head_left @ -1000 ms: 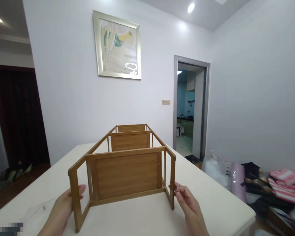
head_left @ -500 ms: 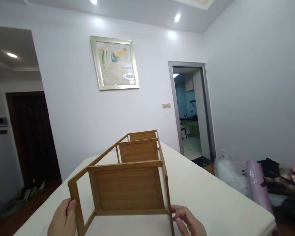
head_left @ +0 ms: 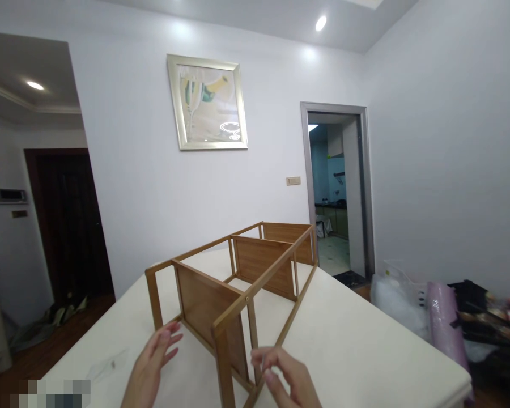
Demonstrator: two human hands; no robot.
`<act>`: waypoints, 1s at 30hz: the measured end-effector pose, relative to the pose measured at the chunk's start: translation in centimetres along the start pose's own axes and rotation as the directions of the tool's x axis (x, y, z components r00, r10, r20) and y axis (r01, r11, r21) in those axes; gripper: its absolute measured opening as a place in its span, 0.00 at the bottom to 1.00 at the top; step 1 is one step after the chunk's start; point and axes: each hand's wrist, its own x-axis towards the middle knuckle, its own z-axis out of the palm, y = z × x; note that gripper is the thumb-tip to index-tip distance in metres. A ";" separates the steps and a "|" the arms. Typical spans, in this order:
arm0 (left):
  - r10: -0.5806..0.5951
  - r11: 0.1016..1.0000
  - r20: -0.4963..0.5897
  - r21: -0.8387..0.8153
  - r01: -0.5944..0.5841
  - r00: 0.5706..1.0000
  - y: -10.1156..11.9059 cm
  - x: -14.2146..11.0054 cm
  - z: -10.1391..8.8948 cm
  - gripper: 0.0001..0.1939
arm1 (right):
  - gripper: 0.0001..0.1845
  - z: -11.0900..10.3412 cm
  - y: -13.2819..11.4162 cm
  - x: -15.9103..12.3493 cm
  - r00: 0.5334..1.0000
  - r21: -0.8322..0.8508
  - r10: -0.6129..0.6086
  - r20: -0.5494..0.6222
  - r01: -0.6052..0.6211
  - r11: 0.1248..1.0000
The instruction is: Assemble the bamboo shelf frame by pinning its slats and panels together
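Observation:
A bamboo shelf rack [head_left: 246, 266] lies on its side on a white table [head_left: 357, 351], its length running away toward the far right. My left hand [head_left: 153, 362] hovers beside the near end panel, fingers stretched and apart, holding nothing. My right hand [head_left: 284, 377] sits by the rack's near right leg, fingers curled in a pinch; whether a small item is in them I cannot make out.
A clear plastic wrapper [head_left: 106, 365] lies on the table at the near left. To the right, off the table, sit a white bag [head_left: 397, 300], a purple roll [head_left: 446, 323] and dark clutter. A doorway [head_left: 335, 187] opens behind.
The rack has swung so its far end points right. My left hand has let go of the near left post and opened. My right hand has come off the right leg.

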 end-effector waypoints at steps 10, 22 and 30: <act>0.114 0.932 0.526 0.238 -0.275 0.843 1.2 -8.9 6.6 0.21 | 0.21 0.9 1.5 0.1 0.972 0.069 0.197 0.132 -0.207 0.976; 0.083 0.955 0.492 0.210 -0.211 0.866 0.3 -5.7 0.3 0.18 | 0.14 4.9 2.4 1.0 0.927 -0.074 0.202 0.317 -0.189 0.979; 0.116 0.913 0.304 0.343 -0.222 0.946 -3.2 -3.7 -2.4 0.14 | 0.03 7.2 1.6 2.0 0.893 -0.166 0.118 0.433 -0.049 0.985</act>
